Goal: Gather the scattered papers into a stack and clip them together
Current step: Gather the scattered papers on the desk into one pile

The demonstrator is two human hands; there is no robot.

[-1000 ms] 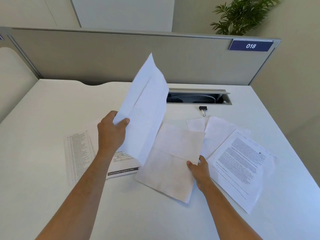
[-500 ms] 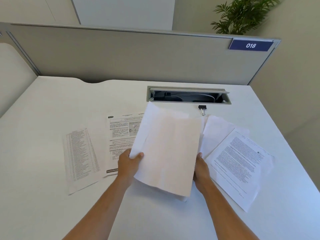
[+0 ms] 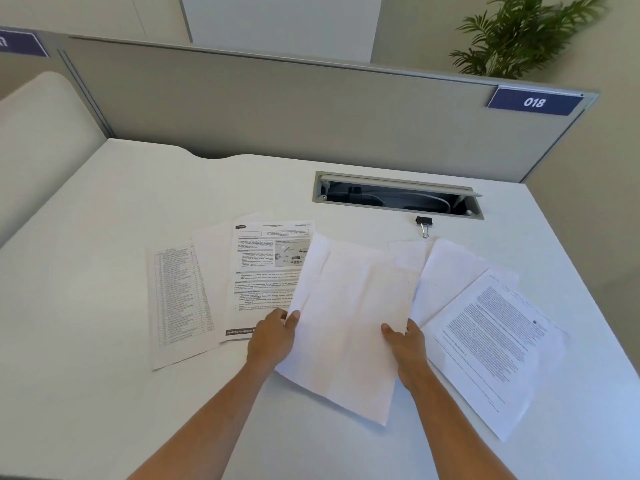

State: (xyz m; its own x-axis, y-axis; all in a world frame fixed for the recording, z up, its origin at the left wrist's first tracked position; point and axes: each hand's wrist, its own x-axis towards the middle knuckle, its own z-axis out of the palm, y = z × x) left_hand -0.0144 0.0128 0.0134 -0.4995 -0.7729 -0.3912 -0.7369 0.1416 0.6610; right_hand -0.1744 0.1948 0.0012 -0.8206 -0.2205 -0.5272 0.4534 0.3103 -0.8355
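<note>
Nearest to the front edge of the desk point(image 3: 86, 393), the person's two hands hold a small pile of blank sheets point(image 3: 349, 327). The left hand point(image 3: 272, 341) pinches the left edge of the pile, thumb on top and fingers under. The right hand point(image 3: 405, 344) grips the right edge in the same manner, thumb on the paper. The pile lies almost flat on the desk, its long axis running from the front edge toward the back and leaning a little to the right. Its sheets are not yet squared; one corner shows out at the upper left.

Just beside the right hand, toward the right edge of the desk, lies a printed text page point(image 3: 491, 344), turned at an angle, with two more blank sheets point(image 3: 446, 271) partly under it and under the pile. On the left side, touching the left hand, lies a page with a diagram point(image 3: 266, 268), and further left a page with a long list point(image 3: 180, 292), with one more sheet between them.

I judge the gathering is about half done. The sheets on both sides lie close to a hand, so each hand can take its own side.

Further back, near the cable slot point(image 3: 398, 195) at the back edge, the black binder clip point(image 3: 424, 224) waits. It is straight beyond the right hand, so this hand is nearer to it.
</note>
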